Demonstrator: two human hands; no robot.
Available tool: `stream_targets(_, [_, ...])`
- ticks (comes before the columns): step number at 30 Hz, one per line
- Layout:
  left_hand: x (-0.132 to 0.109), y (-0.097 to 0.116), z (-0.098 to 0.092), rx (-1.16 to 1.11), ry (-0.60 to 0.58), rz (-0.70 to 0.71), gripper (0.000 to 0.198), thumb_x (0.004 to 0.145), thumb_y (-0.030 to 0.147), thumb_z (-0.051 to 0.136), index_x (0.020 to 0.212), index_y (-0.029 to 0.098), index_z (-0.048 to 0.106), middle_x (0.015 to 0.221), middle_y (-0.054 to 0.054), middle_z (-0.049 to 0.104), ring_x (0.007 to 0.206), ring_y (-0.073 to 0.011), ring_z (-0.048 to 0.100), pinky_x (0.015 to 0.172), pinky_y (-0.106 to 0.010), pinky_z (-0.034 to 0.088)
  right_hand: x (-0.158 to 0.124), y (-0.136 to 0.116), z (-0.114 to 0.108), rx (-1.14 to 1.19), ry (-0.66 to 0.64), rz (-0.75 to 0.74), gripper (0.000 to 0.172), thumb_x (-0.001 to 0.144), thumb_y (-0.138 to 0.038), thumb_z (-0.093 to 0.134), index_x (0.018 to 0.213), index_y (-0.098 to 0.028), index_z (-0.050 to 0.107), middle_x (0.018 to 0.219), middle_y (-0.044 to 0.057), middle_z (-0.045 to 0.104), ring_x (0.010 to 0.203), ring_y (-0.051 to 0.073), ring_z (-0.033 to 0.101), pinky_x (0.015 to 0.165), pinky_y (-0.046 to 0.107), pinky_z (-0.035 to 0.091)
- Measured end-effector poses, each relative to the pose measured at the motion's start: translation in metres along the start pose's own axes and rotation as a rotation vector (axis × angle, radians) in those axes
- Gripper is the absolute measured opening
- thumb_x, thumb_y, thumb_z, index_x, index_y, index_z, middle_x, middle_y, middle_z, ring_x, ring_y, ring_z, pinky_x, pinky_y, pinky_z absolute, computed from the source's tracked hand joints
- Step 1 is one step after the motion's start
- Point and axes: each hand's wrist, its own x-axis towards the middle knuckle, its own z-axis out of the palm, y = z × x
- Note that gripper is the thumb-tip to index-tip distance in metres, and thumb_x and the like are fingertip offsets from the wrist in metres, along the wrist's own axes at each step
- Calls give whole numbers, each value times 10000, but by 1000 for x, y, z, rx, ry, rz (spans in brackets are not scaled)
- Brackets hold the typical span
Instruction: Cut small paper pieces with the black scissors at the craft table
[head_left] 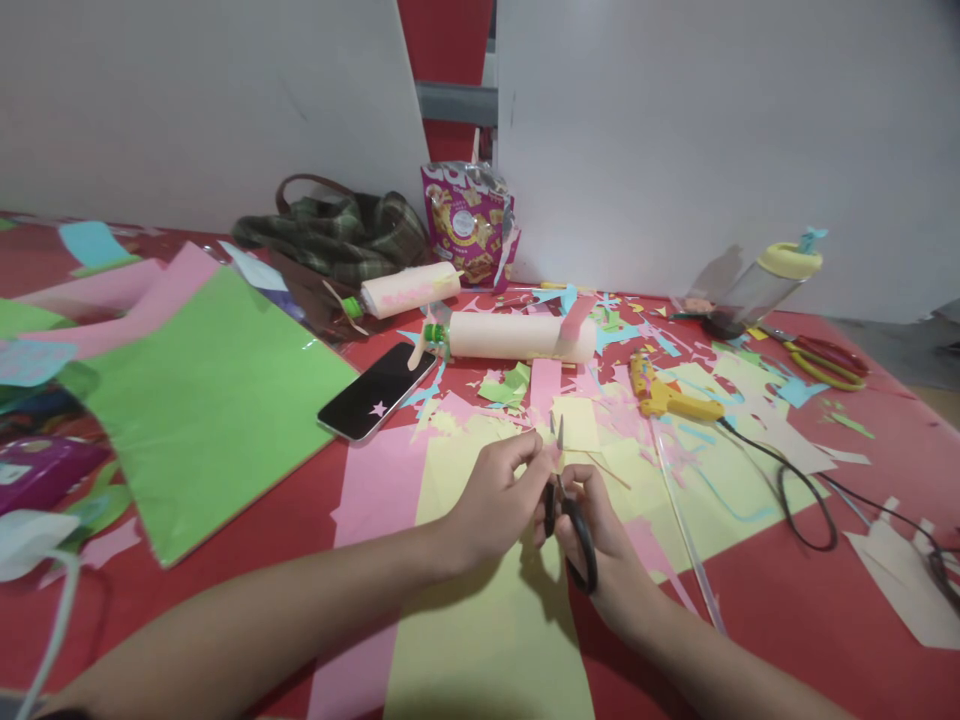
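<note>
In the head view, my right hand (592,530) has its fingers through the black handles of a pair of scissors (582,550). Their blades point away from me and stand slightly apart. Close against the blades, my left hand (504,490) is closed in a pinch; what its fingertips hold is too small and hidden to make out. Both hands are above a long yellow paper sheet (480,620), which overlaps a pink paper sheet (356,600). A black-screened phone (375,390) with a small pink paper star (377,409) on it lies beyond my left hand.
Two paper-wrapped bottles (517,337) lie behind the phone. A yellow glue gun (679,400) trails a black cord on the right, near red-and-yellow-handled scissors (825,362) and a clear container (761,290). A green sheet (217,400) covers the left; a snack bag (469,225) stands behind.
</note>
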Motion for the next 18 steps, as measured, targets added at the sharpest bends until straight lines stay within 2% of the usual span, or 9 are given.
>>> stream_targets(18, [1, -3, 0, -45, 1, -7, 285, 791, 340, 377, 568, 168, 332, 481, 62, 343, 390, -54, 370, 359, -166, 289, -2, 8, -1, -43, 13, -15, 181, 785, -346, 428, 816, -245, 282, 692, -33, 363, 616, 119, 396, 519, 251, 342])
